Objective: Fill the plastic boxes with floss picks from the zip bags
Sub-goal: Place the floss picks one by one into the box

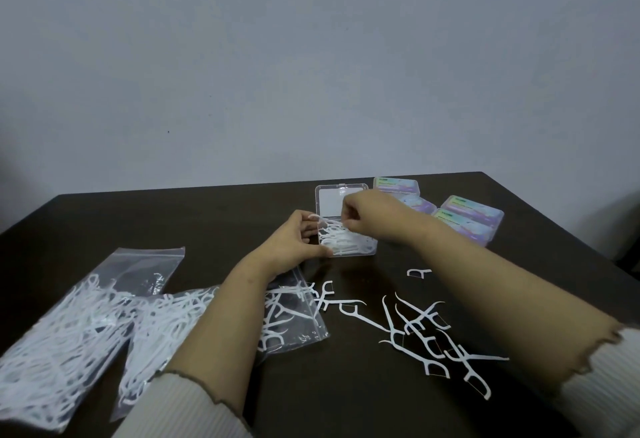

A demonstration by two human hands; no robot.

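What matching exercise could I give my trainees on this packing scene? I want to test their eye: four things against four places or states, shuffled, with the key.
Things:
1. open clear box
2. closed labelled boxes
3. loose floss picks
4. zip bags

Places or states:
A. scattered on the bare table, near side, under the right forearm
B. stacked at the far right of the table
C. lying at the left, holding picks
D. between both hands, lid up, partly filled

Pairs: 1-D, 2-B, 3-A, 4-C
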